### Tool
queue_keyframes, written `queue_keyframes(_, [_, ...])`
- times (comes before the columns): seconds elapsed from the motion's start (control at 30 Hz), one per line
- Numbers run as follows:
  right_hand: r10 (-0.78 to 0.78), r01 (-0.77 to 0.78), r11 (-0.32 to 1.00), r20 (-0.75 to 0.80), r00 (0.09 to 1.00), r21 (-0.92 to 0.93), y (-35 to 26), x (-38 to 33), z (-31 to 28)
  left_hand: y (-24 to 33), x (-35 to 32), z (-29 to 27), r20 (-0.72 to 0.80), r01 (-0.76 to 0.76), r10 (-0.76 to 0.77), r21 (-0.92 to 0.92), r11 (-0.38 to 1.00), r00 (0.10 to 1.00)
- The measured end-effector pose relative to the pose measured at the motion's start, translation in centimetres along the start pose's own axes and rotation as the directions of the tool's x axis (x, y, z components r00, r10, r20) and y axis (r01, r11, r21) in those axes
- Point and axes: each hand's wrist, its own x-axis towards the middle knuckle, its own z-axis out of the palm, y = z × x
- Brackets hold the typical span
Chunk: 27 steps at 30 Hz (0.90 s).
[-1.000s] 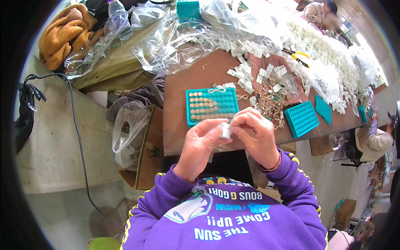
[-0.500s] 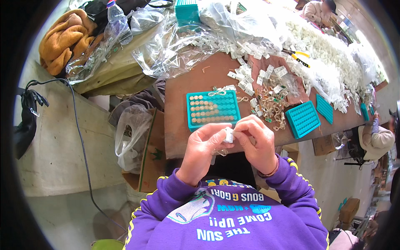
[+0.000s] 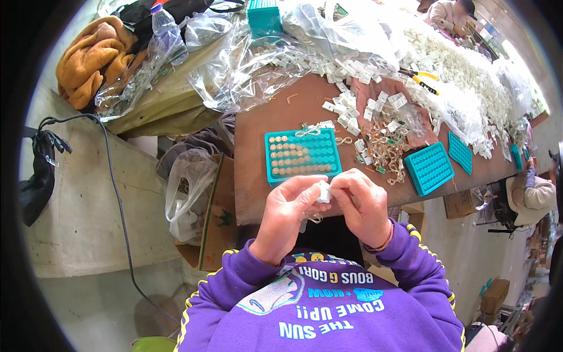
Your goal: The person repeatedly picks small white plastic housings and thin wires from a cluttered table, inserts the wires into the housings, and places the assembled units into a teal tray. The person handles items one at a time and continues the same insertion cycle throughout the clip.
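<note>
My left hand [image 3: 282,212] pinches a small white plastic casing [image 3: 324,193] between thumb and fingers, just past the table's near edge. Below it a pale thin cable loop [image 3: 315,217] dangles by the palm. My right hand [image 3: 362,208] is closed at the casing's right side, thumb and fingertips pressed together; whatever lies between them is too small to make out. Beyond my hands sits a teal tray [image 3: 268,154] with rows of round gold-coloured discs [image 3: 287,162] in part of its pockets. A coiled pale cable [image 3: 308,131] rests over its far rim.
Loose white casings [image 3: 346,105] and a tangle of cables [image 3: 387,152] lie right of the tray. Further right are a teal tray stack [image 3: 430,170], another teal tray [image 3: 460,152] and yellow-handled pliers [image 3: 427,82]. A cardboard box [image 3: 214,217] stands left. Other people [image 3: 448,17] sit farther off.
Both hands stay together around the casing, which has tilted slightly in the fingers. The whole view has shifted a little; nothing on the table has visibly moved.
</note>
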Motion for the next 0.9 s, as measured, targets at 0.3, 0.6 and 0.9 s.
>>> queue_keyframes(0.3, [-0.072, 0.070, 0.996, -0.042, 0.997, -0.062, -0.2, -0.1, -0.2, 0.9, 0.0, 1.1, 0.023, -0.022, 0.020, 0.119, 0.993, 1.000])
queue_keyframes(0.6, [0.114, -0.122, 0.992, -0.202, 0.973, -0.027, 0.1, -2.6, -1.1, 8.2, 15.9, -3.2, 0.820, -0.162, 0.311, 0.431, -0.887, 0.480])
queue_keyframes(0.9, [0.295, -0.310, 0.951, -0.263, 0.919, -0.014, 0.6, -6.6, -3.2, 5.5, 24.7, -2.3, 0.572, -0.512, 0.006, 0.739, -0.437, 0.820])
